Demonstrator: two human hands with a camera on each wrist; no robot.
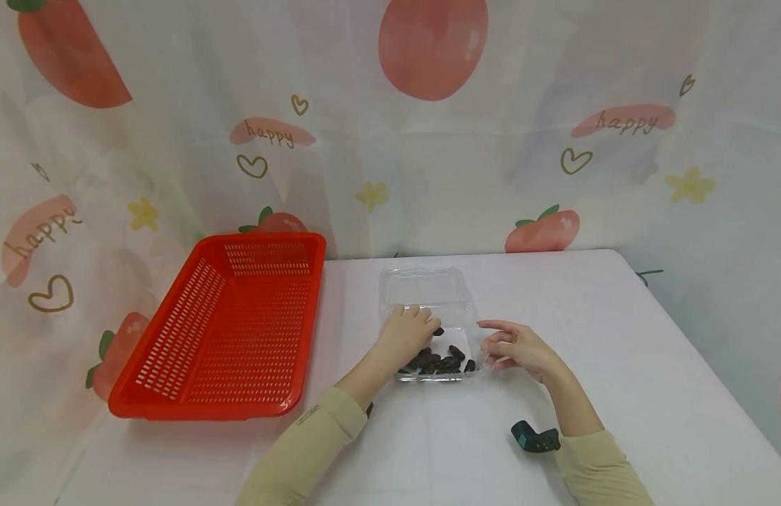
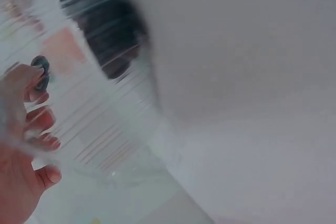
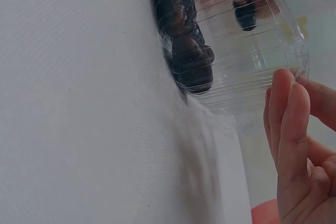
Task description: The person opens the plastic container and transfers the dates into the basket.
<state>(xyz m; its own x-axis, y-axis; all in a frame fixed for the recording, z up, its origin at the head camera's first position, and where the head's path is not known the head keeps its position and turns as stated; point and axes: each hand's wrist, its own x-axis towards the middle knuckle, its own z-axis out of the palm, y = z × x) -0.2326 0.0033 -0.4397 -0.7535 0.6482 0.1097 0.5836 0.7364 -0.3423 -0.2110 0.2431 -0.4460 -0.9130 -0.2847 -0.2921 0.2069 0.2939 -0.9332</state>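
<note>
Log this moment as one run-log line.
left hand: in clear clamshell box, pinching one dark piece | right hand: open, at box's right side | red basket: left of box

Red basket, clear box w/ dark dates, white table (strawberry-print curtain).

left hand curled (pinching), right hand relaxed

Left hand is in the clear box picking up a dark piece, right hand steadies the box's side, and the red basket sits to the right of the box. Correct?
Not quite. In the head view the red basket sits to the left of the clear box, not the right. The rest holds: the left hand is in the box pinching a dark piece, and the right hand is at the box's side.
</note>
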